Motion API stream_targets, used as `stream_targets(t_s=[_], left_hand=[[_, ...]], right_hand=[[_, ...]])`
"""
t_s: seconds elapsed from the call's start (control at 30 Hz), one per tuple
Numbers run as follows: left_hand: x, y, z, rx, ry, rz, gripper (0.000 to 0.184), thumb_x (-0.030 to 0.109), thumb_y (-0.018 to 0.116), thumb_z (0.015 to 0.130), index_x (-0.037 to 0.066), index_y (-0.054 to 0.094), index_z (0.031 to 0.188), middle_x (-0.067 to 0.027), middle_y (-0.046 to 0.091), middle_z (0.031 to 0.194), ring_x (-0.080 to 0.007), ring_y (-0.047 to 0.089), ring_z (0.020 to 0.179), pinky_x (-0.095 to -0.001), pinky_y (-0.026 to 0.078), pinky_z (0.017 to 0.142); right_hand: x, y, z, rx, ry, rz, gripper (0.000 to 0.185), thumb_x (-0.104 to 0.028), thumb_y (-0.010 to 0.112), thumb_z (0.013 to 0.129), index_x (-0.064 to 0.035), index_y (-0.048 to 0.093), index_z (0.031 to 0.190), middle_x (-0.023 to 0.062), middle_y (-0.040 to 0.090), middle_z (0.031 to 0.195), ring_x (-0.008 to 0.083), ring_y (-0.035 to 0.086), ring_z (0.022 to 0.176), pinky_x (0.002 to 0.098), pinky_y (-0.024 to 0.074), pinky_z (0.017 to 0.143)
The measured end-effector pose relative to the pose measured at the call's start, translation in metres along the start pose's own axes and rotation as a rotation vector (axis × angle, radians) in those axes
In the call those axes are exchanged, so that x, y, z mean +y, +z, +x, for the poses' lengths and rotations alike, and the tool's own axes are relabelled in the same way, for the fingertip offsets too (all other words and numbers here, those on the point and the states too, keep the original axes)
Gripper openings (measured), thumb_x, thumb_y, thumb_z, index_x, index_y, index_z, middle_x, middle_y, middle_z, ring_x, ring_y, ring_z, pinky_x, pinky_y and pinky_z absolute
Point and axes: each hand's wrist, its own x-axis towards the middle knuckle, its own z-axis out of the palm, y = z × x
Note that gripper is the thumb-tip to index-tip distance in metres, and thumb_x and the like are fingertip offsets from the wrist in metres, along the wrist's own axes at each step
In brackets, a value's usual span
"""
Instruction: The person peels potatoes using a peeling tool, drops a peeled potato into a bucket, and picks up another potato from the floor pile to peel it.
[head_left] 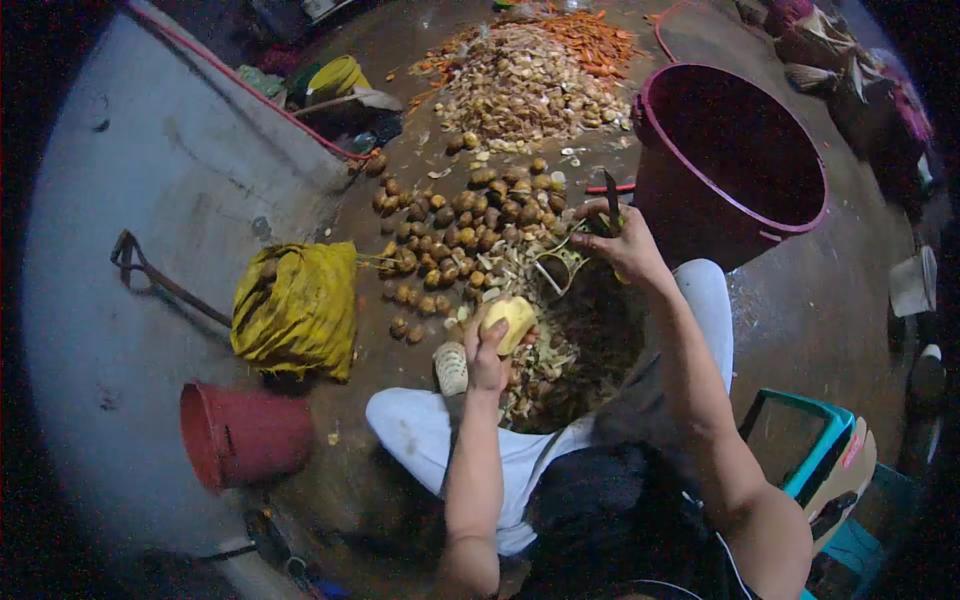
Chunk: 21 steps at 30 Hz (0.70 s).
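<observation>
On the wet floor [385, 352], potatoes [465, 225] spread; hands, apart, grip a peeled potato [512, 322] and knife [611, 198].

The handle of the knife [611, 192] is mostly hidden in the right hand [622, 245]. The peeled potato [510, 325] covers the left hand's [488, 358] palm. Inside the large bucket [690, 195], it is too dark for seeing the bottom.

The left fingers [490, 340] hold a peeled potato [511, 325] (pale yellow), above scattered peelings [545, 365].
</observation>
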Motion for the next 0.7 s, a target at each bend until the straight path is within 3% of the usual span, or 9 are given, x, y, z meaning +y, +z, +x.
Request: stream_targets(t_s=[0.1,0.17,0.33,0.4,0.7], left_hand=[[-0.015,0.017,0.009,-0.011,0.07,0.063,0.051,0.024,0.06,0.085,-0.005,0.049,0.126,-0.0181,0.064,0.107,-0.0288,0.067,0.092,-0.0353,0.057,0.077],[-0.019,0.024,0.013,0.1,-0.065,-0.012,0.044,0.021,0.056,0.089,0.0,0.047,0.126,-0.0164,0.062,0.106,-0.0277,0.067,0.083,-0.0342,0.055,0.069],[-0.031,0.04,0.029,0.007,-0.068,-0.125,0.046,0.012,0.057,0.088,0.007,0.043,0.132,-0.0136,0.058,0.109,-0.024,0.062,0.08,-0.0327,0.053,0.066],[-0.034,0.044,0.033,0.024,-0.088,-0.125,0.046,0.012,0.057,0.087,0.007,0.043,0.131,-0.0135,0.058,0.109,-0.0238,0.062,0.08,-0.0328,0.053,0.065],[-0.042,0.045,0.044,0.096,-0.046,-0.017,0.041,0.015,0.053,0.087,0.008,0.045,0.127,-0.0135,0.06,0.104,-0.0227,0.062,0.071,-0.0294,0.051,0.057]], right_hand=[[0.002,-0.026,-0.007,0.019,0.039,-0.029,0.031,-0.009,0.08,0.072,-0.0029,0.065,0.098,0.0024,0.067,0.093,0.0105,0.059,0.09,0.0274,0.0464,0.084],[-0.006,-0.042,-0.013,0.05,0.056,-0.028,0.031,-0.009,0.08,0.071,-0.0028,0.065,0.098,0.003,0.067,0.092,0.0103,0.06,0.089,0.0273,0.0473,0.082],[0.015,-0.075,-0.022,0.099,0.083,-0.066,0.03,-0.009,0.079,0.071,-0.0024,0.066,0.097,0.0047,0.068,0.088,0.0097,0.061,0.084,0.0273,0.0495,0.077],[0.023,-0.083,-0.026,0.136,-0.021,-0.134,0.028,-0.008,0.078,0.072,-0.0023,0.066,0.097,0.0048,0.068,0.086,0.0094,0.061,0.08,0.0276,0.0503,0.074],[0.01,-0.095,-0.043,0.096,0.102,-0.155,0.027,-0.006,0.077,0.072,-0.0018,0.065,0.096,0.004,0.068,0.082,0.0069,0.06,0.078,0.0261,0.0496,0.072]])
